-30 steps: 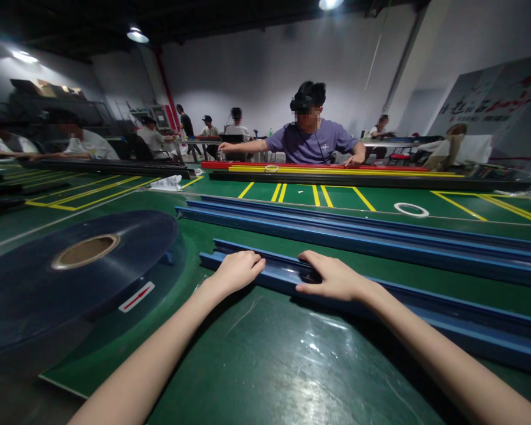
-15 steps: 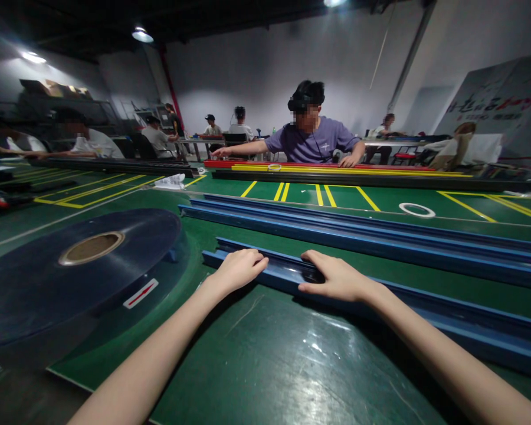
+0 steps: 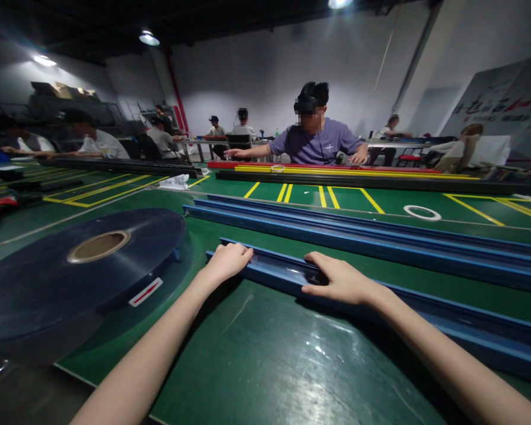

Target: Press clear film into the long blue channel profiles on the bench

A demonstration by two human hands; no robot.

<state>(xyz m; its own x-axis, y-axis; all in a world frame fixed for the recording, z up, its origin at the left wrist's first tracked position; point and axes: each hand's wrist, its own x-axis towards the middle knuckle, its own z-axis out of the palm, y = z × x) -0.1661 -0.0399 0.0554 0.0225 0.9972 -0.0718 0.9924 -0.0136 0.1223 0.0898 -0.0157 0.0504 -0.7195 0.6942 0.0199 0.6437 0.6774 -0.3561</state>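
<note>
- Here's the blue channel (image 3: pixel 278 275), lying lengthwise on the green tabletop (image 3: pixel 256 360), its open side up, running from the left hand away to the right and out of view.
- Left hand (image 3: pixel 227 260) sits over the channel's left end, fingers bent across it, thumb side towards the right; its underside is hidden, so whether it grips, I can't tell.
- Right hand (image 3: pixel 340 280) comes in farther along, spread wide across the channel, thumb at the near wall, forefinger at the far one; touching, it seems, but how firmly I can't say.
- Between the two hands, a bare stretch of channel shows, shiny inside.
- Just beyond, more blue channels (image 3: pixel 358 233) lie roughly parallel.
- Over on the left, a big roll (image 3: pixel 30 289) lies flat, red arrow on its label (image 3: pixel 146 292).
- Farther out, a white ring (image 3: pixel 422 213), then black, yellow and red strips before a person in purple (image 3: pixel 321 141).
</note>
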